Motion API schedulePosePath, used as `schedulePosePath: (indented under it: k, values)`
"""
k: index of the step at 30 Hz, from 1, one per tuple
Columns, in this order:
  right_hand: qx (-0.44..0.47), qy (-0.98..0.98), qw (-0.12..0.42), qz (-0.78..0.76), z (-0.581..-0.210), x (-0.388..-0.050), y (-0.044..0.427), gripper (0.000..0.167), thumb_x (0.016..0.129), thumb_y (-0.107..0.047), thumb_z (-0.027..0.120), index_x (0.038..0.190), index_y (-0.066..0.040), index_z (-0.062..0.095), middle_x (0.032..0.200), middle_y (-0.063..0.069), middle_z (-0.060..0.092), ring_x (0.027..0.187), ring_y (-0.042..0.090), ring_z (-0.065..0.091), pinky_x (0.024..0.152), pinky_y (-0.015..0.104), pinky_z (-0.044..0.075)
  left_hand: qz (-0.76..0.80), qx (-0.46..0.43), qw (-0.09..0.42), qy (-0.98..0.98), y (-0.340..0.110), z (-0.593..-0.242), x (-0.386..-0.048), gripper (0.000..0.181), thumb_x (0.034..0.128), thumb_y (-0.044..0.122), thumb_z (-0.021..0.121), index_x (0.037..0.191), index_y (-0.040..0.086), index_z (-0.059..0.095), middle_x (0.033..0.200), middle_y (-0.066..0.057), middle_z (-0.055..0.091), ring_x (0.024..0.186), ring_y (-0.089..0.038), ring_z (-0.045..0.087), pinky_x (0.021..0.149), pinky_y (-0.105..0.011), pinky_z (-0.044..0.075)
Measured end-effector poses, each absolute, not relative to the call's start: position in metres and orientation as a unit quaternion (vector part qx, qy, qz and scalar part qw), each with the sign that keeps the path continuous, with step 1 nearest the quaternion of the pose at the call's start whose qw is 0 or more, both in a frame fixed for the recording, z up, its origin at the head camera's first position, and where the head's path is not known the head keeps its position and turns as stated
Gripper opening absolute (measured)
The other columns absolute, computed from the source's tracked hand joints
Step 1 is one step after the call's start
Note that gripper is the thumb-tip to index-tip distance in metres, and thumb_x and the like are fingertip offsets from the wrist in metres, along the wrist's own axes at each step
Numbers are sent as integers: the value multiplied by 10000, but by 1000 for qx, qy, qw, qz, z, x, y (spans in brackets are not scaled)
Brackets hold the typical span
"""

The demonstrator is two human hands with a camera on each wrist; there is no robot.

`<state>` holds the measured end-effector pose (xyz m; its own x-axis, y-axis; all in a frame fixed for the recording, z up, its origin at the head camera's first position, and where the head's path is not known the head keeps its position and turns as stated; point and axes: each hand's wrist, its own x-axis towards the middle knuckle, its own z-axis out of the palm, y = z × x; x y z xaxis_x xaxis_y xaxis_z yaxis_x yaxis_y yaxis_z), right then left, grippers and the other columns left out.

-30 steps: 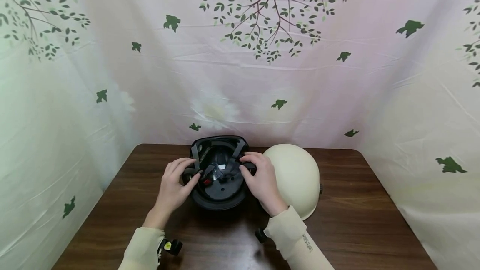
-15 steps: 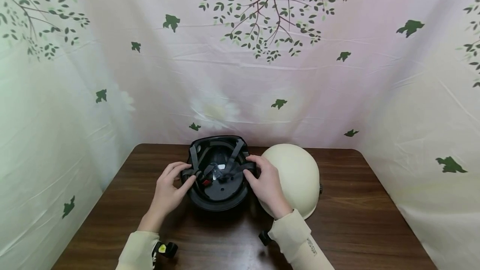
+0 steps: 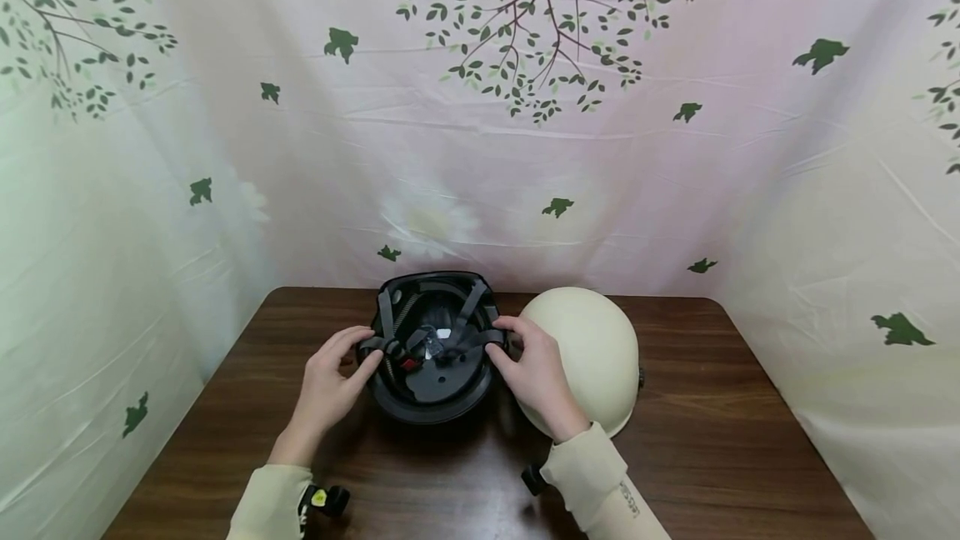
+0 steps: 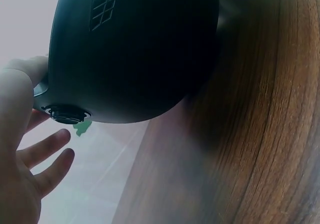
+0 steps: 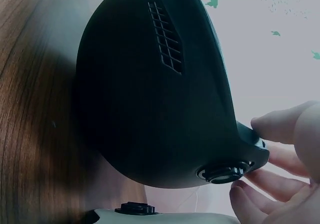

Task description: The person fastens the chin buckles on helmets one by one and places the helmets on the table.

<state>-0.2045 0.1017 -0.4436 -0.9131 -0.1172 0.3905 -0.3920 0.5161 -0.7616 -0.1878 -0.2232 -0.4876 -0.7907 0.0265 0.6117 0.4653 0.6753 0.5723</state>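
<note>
A black helmet (image 3: 431,415) lies upside down on the table, its hollow facing up. Grey straps (image 3: 472,307) cross the inside, with a small red buckle part (image 3: 409,364) at the left. My left hand (image 3: 324,390) pinches the helmet's left side edge by the strap, thumb inside and index finger outside. On the opposite edge, my right hand (image 3: 536,377) pinches the rim and strap between thumb and fingers. Both wrist views show the dark shell with a mesh vent (image 5: 167,37) and a round side fitting (image 4: 67,114). The remaining left fingers hang free below it.
A cream helmet (image 3: 588,348) sits dome up just right of the black one, close to my right hand and forearm. The brown wooden table (image 3: 697,407) ends at a patterned cloth backdrop (image 3: 480,165) behind both helmets.
My hands have spread apart, the left one moving left and down, the right slightly right. The straps have been drawn out toward the side edges, and the black helmet has shifted slightly left.
</note>
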Motion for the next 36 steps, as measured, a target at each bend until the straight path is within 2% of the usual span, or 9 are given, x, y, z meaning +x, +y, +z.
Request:
schedulePosePath:
  k: [3,13,19,21,23,26,29,33,36]
  values:
    - [159,-857,148,468,-443,-204,102,314,930,-121,794,1232,-58,734,1229,96,718,1085,308,709,931,507,585,-374,-135,281,-873,-225,-488,-188,346,936,133,812,1271,98,734,1330,-62,698,1110,-220,689,811,-212,567]
    - [189,-839,146,489,-442,-204,101,366,934,-124,797,1276,-30,704,1266,117,702,1100,298,722,926,525,593,-369,-125,266,-881,-229,-490,-190,356,951,145,797,1291,63,732,1359,-99,693,1150,-245,691,822,-256,585]
    - [198,-838,146,487,-440,-203,101,408,931,-169,815,1308,-70,696,1284,73,700,1133,250,705,915,477,604,-378,-124,253,-882,-231,-495,-192,367,968,137,776,1318,42,719,1396,-111,677,1174,-271,680,844,-116,504]
    - [204,-838,147,485,-439,-203,102,420,926,-175,821,1314,-80,691,1269,61,700,1120,232,702,901,466,608,-377,-125,252,-882,-231,-497,-192,370,975,128,765,1329,33,711,1408,-119,670,1182,-288,670,847,-106,491]
    - [213,-836,150,483,-439,-202,102,433,922,-178,826,1319,-78,686,1261,55,694,1107,218,698,888,452,611,-372,-127,252,-884,-232,-499,-193,379,977,121,760,1340,27,703,1420,-129,661,1186,-307,660,851,-170,527]
    - [229,-833,158,478,-439,-202,102,442,919,-183,830,1322,-79,682,1280,58,674,1090,207,691,867,420,615,-364,-127,244,-890,-232,-500,-192,415,971,129,765,1367,30,685,1444,-145,642,1195,-333,641,857,-351,590]
    - [241,-830,165,476,-438,-202,101,436,921,-190,830,1318,-88,682,1338,80,646,1071,211,676,857,391,616,-362,-122,222,-897,-232,-501,-192,452,972,156,765,1400,48,665,1479,-151,615,1214,-342,619,873,-490,593]
    - [250,-826,177,473,-437,-202,101,438,912,-197,837,1314,-116,684,1388,106,624,1048,230,659,873,393,607,-366,-119,195,-902,-231,-502,-193,462,980,172,759,1415,54,655,1491,-156,596,1239,-347,600,898,-517,581]
    - [255,-825,183,471,-437,-201,101,454,908,-203,839,1326,-126,679,1392,90,618,1105,247,654,893,425,600,-369,-121,190,-902,-231,-505,-194,466,962,153,777,1398,34,663,1462,-162,605,1225,-349,607,888,-497,582]
